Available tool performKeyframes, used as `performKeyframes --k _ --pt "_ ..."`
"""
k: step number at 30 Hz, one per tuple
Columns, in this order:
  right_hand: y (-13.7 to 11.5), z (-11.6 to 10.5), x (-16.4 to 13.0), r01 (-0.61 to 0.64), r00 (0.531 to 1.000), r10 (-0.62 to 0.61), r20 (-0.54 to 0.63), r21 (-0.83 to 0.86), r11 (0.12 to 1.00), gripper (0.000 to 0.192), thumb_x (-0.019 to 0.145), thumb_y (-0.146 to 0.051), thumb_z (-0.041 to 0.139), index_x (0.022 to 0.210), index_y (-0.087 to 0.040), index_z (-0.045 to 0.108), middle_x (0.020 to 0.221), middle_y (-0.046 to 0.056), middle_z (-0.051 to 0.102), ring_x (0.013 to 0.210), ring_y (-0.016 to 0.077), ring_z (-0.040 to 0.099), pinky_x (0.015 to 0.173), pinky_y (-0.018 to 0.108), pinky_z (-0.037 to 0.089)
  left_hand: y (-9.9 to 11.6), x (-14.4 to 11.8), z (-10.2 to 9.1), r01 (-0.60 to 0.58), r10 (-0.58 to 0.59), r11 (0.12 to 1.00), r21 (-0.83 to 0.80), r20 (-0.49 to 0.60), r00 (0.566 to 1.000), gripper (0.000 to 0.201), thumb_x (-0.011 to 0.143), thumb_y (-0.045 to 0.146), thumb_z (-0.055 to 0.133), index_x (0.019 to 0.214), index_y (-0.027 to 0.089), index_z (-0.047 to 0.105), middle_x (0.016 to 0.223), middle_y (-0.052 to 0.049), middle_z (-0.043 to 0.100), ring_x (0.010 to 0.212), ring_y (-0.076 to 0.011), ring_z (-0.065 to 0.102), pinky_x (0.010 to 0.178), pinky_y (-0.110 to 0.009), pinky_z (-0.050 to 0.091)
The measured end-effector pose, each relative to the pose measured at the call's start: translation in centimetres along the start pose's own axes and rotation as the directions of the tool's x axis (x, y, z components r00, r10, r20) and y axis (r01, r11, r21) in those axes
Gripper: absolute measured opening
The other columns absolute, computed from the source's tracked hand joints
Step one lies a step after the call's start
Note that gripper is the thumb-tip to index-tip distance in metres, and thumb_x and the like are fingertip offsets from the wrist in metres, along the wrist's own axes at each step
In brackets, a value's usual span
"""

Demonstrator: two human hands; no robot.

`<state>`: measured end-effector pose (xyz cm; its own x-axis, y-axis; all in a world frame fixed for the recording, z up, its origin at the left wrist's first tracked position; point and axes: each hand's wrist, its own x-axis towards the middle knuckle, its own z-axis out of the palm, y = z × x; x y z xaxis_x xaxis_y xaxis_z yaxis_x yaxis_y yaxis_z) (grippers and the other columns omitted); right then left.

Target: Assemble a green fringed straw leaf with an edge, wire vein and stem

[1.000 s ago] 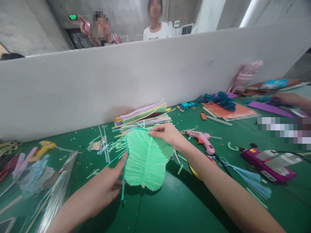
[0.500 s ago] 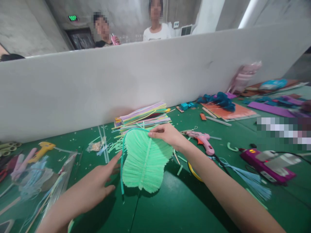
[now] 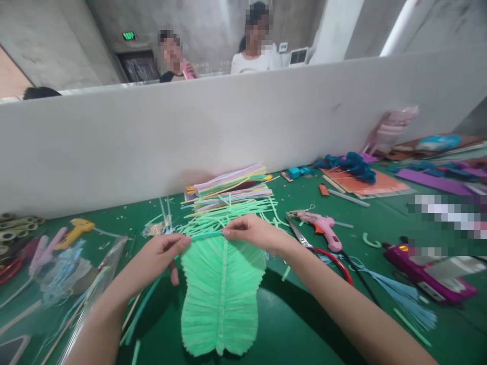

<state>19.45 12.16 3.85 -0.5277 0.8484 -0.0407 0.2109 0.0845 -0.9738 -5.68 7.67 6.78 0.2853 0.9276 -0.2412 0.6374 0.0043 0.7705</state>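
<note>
A light green leaf shape made of pipe cleaners hangs over the green table, with a raised rib down its middle. Along its upper edge runs a darker teal pipe cleaner. My right hand pinches this pipe cleaner against the leaf at the top of the rib. At the upper left corner, my left hand has thumb and forefinger closed on the teal pipe cleaner. Just behind my hands lie loose green pipe cleaners and a bundle of pastel ones.
To the right are red-handled scissors, a pink glue gun, a purple power strip and blue tassels. A yellow glue gun lies left. A white partition stands behind; two people are beyond it.
The leaf has come lower and turned more upright. My left hand has moved up from beside the leaf and closed on the teal pipe cleaner, which now follows the top edge. The scissors now show.
</note>
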Motion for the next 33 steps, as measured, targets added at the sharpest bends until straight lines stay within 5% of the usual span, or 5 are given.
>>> performKeyframes --k 10,16,21,26,33 --pt "0.3 0.5 0.3 -0.137 0.989 0.139 0.039 -0.057 0.989 0.035 0.073 -0.036 0.072 0.102 -0.016 0.071 0.075 0.002 0.069 0.069 0.0139 0.059 0.063 0.023 0.041 -0.7 0.1 -0.7 0.134 -0.124 0.988 0.079 -0.121 0.985 0.037 0.084 0.056 0.045 0.090 0.021 0.054 0.074 -0.001 0.069 0.050 -0.0176 0.068 0.031 -0.018 0.029" --pt "2.1 0.7 0.6 -0.057 0.985 0.102 0.143 -0.288 0.956 0.023 0.077 -0.033 0.065 0.087 -0.014 0.073 0.079 0.003 0.071 0.070 0.0151 0.060 0.059 0.023 0.040 -2.7 0.5 -0.6 0.354 -0.314 0.912 0.206 -0.201 0.928 0.031 0.084 0.047 0.041 0.095 0.021 0.051 0.073 -0.006 0.070 0.063 -0.0234 0.070 0.037 -0.022 0.042" --pt "2.0 1.7 1.6 0.008 1.000 -0.011 -0.001 -0.604 0.797 0.025 0.083 -0.038 0.060 0.095 -0.020 0.072 0.094 0.004 0.073 0.084 0.0192 0.065 0.071 0.026 0.046 -3.3 0.6 0.1 0.364 -0.201 0.761 0.536 -0.339 0.919 0.042 0.082 0.052 0.044 0.104 0.020 0.059 0.085 -0.015 0.071 0.078 -0.0330 0.068 0.060 -0.035 0.046" --pt "0.6 1.3 7.9 0.101 0.977 -0.212 -0.006 -0.867 0.488 0.033 0.084 -0.026 0.058 0.114 -0.012 0.062 0.116 0.016 0.062 0.111 0.0280 0.056 0.094 0.036 0.042 -3.5 0.9 0.3 0.301 -0.140 0.804 0.512 -0.329 0.934 0.042 0.084 0.052 0.043 0.105 0.022 0.063 0.086 -0.014 0.071 0.084 -0.0349 0.065 0.068 -0.039 0.043" --pt "-1.4 -1.4 20.8 0.115 0.973 -0.229 0.029 -0.921 0.372 0.038 0.085 -0.017 0.051 0.122 -0.007 0.053 0.132 0.023 0.049 0.123 0.0320 0.045 0.102 0.044 0.035 -4.7 6.1 -3.4 0.248 -0.097 0.878 0.409 -0.355 0.930 0.030 0.075 0.046 0.057 0.086 0.021 0.068 0.084 -0.014 0.070 0.089 -0.0364 0.063 0.073 -0.040 0.042"
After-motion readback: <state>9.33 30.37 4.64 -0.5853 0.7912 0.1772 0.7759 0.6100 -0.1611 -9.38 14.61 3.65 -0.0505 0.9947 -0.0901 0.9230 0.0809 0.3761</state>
